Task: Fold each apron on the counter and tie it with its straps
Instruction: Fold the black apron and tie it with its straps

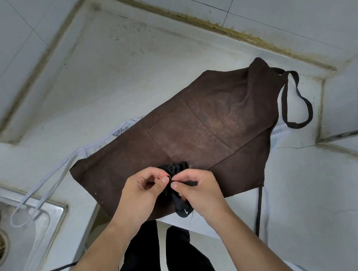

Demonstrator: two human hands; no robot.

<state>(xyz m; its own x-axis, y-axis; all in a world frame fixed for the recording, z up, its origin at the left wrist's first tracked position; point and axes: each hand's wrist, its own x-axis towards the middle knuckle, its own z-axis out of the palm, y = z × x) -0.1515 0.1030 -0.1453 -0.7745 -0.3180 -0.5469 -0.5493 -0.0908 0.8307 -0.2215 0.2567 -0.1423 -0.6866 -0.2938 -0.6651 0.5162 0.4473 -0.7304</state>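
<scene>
A: Grip status?

B: I see both hands pinching 1 black strap bundle [174,178]: left hand [144,192] at 9 o'clock of it, right hand [198,189] at 3 o'clock. The bundle sits over the brown apron's [205,129] near edge on the counter [115,80].

A: Risks?

B: The apron overhangs the counter edge; a hard pull could drag it off, and the knot may tighten.

A: Containers?

B: Sink [42,221] at 8 o'clock; a white strap [46,191] trails into it.

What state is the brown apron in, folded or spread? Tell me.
Spread. The brown apron lies open on the counter, pocket showing, neck loop trailing right. Both hands work a small black bundle.
</scene>
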